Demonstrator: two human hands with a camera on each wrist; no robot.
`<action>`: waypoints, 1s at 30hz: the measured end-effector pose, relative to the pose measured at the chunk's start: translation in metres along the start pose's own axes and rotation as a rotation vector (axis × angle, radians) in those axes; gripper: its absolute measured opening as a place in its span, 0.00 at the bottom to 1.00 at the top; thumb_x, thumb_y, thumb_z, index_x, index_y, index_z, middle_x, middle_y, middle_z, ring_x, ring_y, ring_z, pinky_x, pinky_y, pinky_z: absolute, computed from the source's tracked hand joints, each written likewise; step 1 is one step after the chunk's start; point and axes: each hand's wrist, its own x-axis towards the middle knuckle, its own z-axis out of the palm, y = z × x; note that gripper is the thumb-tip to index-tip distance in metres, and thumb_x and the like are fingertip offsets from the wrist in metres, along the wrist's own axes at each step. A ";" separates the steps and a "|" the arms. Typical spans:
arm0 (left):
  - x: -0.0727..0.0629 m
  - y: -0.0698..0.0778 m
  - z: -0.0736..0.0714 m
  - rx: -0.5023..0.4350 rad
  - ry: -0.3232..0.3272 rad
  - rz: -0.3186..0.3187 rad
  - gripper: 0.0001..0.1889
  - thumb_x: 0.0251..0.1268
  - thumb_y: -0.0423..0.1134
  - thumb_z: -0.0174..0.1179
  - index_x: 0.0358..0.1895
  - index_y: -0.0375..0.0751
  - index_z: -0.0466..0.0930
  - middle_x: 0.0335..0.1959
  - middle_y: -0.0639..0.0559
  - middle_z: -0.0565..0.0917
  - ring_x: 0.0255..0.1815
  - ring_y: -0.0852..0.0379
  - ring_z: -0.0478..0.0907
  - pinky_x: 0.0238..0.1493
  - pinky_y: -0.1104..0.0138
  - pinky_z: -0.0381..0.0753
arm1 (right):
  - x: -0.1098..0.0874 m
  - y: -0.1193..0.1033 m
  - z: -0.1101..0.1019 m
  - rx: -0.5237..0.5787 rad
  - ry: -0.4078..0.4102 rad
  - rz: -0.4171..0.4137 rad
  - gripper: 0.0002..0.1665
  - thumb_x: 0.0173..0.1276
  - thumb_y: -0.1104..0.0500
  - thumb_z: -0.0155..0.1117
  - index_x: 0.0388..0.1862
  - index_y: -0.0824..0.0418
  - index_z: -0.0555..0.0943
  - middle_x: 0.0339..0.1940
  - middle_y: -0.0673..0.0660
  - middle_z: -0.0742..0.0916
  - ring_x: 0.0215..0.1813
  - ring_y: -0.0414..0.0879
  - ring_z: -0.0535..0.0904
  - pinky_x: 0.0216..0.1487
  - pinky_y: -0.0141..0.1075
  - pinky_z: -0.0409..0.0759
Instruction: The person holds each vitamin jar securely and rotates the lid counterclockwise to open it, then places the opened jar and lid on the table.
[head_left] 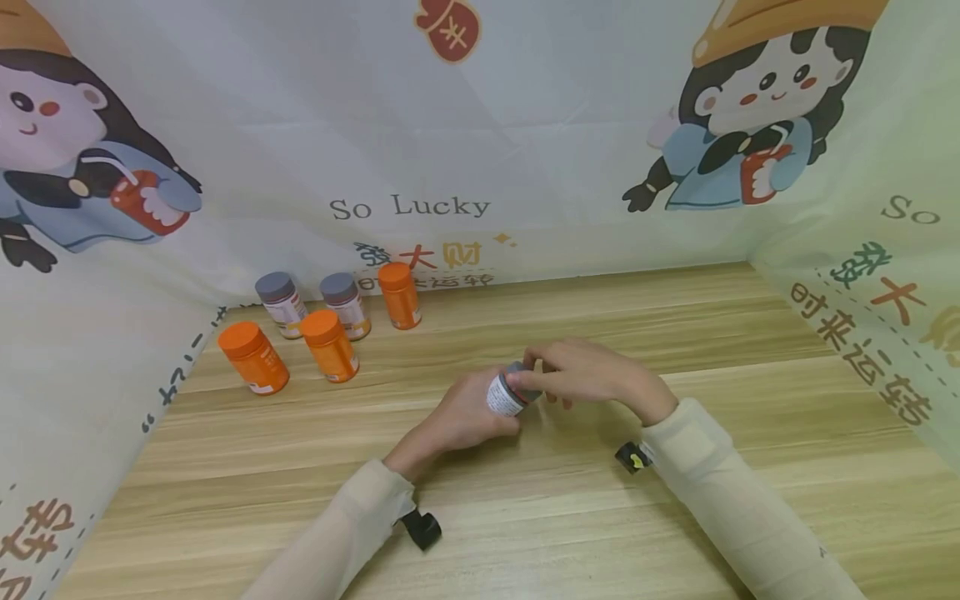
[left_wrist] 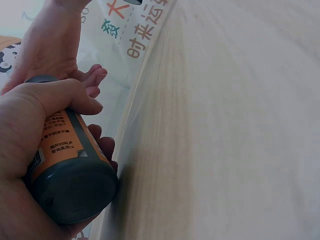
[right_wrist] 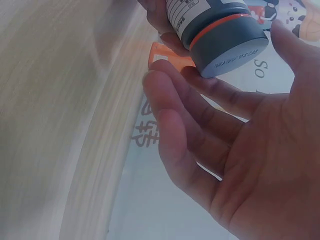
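My left hand (head_left: 465, 410) grips a dark grey pill bottle (head_left: 504, 397), tilted with its grey screw cap toward the right. In the left wrist view the thumb lies across the bottle (left_wrist: 62, 140), whose orange label and round base show. My right hand (head_left: 592, 372) is at the cap end. Seen from the right wrist, the cap (right_wrist: 231, 46) is on the bottle, with an orange ring beneath it. The right fingers (right_wrist: 172, 135) are loosely bent around the cap end, and the thumb stands apart from it.
At the back left of the wooden table (head_left: 510, 533) stand several bottles: an orange bottle (head_left: 255, 360), a second orange bottle (head_left: 331, 348), a third orange bottle (head_left: 400, 298) and two grey-capped bottles (head_left: 283, 307). Printed cloth (head_left: 555, 167) encloses the back and sides.
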 end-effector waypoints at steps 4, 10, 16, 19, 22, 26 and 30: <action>0.000 0.000 0.000 0.005 0.005 -0.003 0.22 0.43 0.36 0.72 0.47 0.45 0.82 0.34 0.53 0.84 0.32 0.61 0.78 0.34 0.69 0.79 | -0.001 -0.001 -0.001 0.000 0.006 0.006 0.22 0.76 0.34 0.57 0.48 0.50 0.79 0.29 0.58 0.88 0.26 0.50 0.84 0.30 0.39 0.79; -0.001 0.000 0.000 -0.001 -0.001 0.001 0.21 0.44 0.36 0.72 0.46 0.46 0.82 0.34 0.55 0.84 0.32 0.62 0.78 0.34 0.69 0.79 | -0.002 0.001 -0.002 -0.026 -0.014 0.025 0.25 0.73 0.33 0.58 0.46 0.51 0.81 0.26 0.56 0.88 0.25 0.50 0.84 0.29 0.37 0.78; 0.000 -0.001 0.000 0.003 0.006 0.011 0.21 0.43 0.37 0.72 0.46 0.46 0.82 0.34 0.54 0.84 0.32 0.62 0.78 0.34 0.69 0.79 | -0.001 0.000 -0.002 -0.030 -0.017 0.013 0.24 0.75 0.33 0.56 0.47 0.51 0.81 0.27 0.55 0.88 0.25 0.51 0.85 0.29 0.38 0.77; 0.000 -0.002 0.001 0.006 0.005 0.009 0.21 0.43 0.36 0.72 0.46 0.46 0.82 0.34 0.54 0.84 0.32 0.62 0.78 0.34 0.69 0.79 | -0.001 -0.002 -0.001 -0.022 -0.009 0.026 0.26 0.76 0.31 0.53 0.47 0.50 0.81 0.29 0.56 0.88 0.26 0.51 0.85 0.29 0.39 0.78; 0.000 -0.003 0.001 0.008 0.000 0.000 0.22 0.44 0.37 0.72 0.47 0.46 0.81 0.35 0.54 0.85 0.32 0.62 0.78 0.34 0.69 0.79 | 0.000 -0.002 -0.001 -0.013 -0.005 0.036 0.27 0.76 0.30 0.52 0.48 0.50 0.81 0.30 0.56 0.88 0.26 0.51 0.85 0.30 0.40 0.78; 0.000 -0.003 0.000 0.008 -0.002 -0.010 0.22 0.44 0.37 0.71 0.49 0.46 0.81 0.35 0.54 0.85 0.33 0.61 0.78 0.35 0.69 0.79 | 0.001 -0.001 0.000 -0.020 -0.004 0.042 0.27 0.76 0.30 0.51 0.48 0.50 0.81 0.30 0.56 0.88 0.25 0.51 0.85 0.30 0.40 0.78; 0.000 -0.003 0.000 0.021 -0.002 0.002 0.23 0.44 0.37 0.72 0.49 0.45 0.81 0.36 0.54 0.85 0.33 0.61 0.78 0.35 0.69 0.79 | 0.001 0.000 0.000 -0.032 -0.011 0.048 0.28 0.76 0.30 0.51 0.46 0.51 0.82 0.29 0.55 0.88 0.25 0.52 0.85 0.30 0.39 0.78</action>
